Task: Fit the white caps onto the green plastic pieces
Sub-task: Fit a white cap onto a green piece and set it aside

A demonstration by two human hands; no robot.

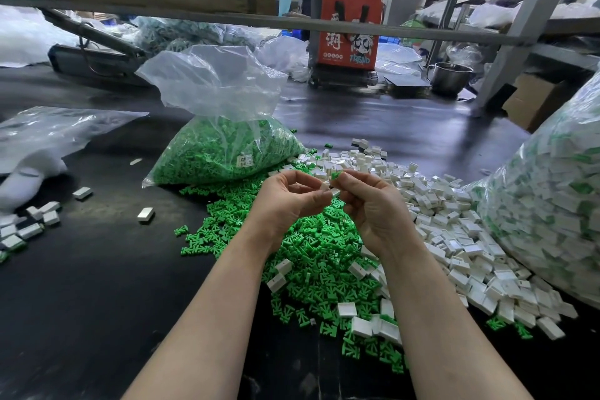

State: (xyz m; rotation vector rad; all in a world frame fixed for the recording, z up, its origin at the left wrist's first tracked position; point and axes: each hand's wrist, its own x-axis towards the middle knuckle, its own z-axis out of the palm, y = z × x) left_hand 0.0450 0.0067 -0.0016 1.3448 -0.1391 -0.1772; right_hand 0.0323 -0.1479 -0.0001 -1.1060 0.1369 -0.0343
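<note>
The left hand (289, 201) pinches a white cap (325, 187); the right hand (370, 201) pinches a green piece (336, 175) just beside it. The cap's opening seems to face the piece. Line them up squarely, then press straight.

The orange bag (349, 23) reads "TREND"; its other characters are not legible.

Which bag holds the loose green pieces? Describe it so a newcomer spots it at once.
Start at the dark table and find the spill of green pieces under the two hands. Just behind that spill, left of the white caps, sits a clear bag with its top open and crumpled. Unlike the big bag at the right edge, which shows white mixed with green, it holds only green.
</note>
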